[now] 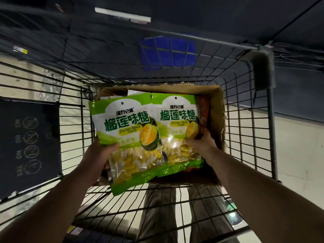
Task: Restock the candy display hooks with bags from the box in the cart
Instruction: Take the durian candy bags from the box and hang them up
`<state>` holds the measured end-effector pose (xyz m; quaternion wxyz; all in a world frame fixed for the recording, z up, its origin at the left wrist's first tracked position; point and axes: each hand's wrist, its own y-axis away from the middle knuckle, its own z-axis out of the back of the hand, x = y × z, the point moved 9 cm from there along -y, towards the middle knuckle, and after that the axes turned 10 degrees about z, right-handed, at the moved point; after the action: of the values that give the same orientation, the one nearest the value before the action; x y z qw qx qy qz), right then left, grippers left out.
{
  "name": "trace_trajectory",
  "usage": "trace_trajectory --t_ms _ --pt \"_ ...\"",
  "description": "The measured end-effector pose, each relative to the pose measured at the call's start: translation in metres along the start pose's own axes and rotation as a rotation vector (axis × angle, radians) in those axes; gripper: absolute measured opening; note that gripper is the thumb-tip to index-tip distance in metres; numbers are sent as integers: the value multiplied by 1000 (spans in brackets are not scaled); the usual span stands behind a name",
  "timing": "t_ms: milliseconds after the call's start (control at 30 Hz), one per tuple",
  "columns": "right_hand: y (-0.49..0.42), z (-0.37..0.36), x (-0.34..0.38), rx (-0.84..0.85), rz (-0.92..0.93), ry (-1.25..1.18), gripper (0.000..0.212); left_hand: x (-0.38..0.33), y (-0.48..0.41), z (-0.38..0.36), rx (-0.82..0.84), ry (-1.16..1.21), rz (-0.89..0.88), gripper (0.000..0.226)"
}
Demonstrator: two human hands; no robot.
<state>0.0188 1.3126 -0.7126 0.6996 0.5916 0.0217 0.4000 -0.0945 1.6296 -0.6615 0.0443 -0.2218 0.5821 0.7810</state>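
Box in cart, and over it left grip pinching left bag at its lower side, right grip clasping right bag by its edge. Probably light, soft, slick film; best retaken near top hole.

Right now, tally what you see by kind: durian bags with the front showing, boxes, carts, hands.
Durian candy bags, front showing: 2, left bag, right bag
Cardboard box: 1
Wire cart: 1
Hands: 2, left hand, right hand
Total: 6
More bag edges behind them, too hidden to count.
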Motion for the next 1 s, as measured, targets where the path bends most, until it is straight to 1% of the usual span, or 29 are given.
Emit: trace_trajectory --t_ms 67,100,200,267,333,400,433,533,567,633,733,800,867,933,967,1000 --pt "-4 -1 -3 4 -19 61 83 1 -2 0 12 20 -13 59" --pt "-5 -1 -5 2 -27 76 81 2 -3 -1 17 30 -16 59" --pt "-8 -4 -6 -2 -15 65 76 2 0 -7 47 61 -23 46" --pt "-7 -6 -3 -11 21 85 71 4 1 -9 59 78 -14 44" --pt "-4 -5 0 -31 61 89 55 6 2 -10 71 101 -8 45" --pt "-3 -6 -2 -46 85 44 38 7 2 -12 84 111 1 46" --pt "-1 -6 -1 -50 91 14 40 8 2 -12 85 114 8 45" --pt "-3 -5 -6 -44 66 -23 75 17 -2 -8 78 148 62 48" --pt "-4 -5 -5 -37 55 -45 82 19 -3 -8 96 155 70 52" --pt "-9 -10 -4 23 25 -137 77 21 -3 -10 138 162 83 61" --pt "-12 -17 -7 84 -2 -235 73 23 -2 -13 181 267 82 53" --pt "-12 -19 -6 72 -4 -222 69 23 0 -18 205 230 65 57" --pt "-13 -23 -6 66 -24 -209 79 22 1 -18 183 220 35 62" --pt "-13 -26 -3 69 -46 -252 87 18 3 -17 161 243 11 60" --pt "-15 -27 -1 88 -37 -254 86 16 5 -19 159 242 11 61" --pt "-16 -30 0 124 -28 -229 80 16 7 -19 146 233 10 61"
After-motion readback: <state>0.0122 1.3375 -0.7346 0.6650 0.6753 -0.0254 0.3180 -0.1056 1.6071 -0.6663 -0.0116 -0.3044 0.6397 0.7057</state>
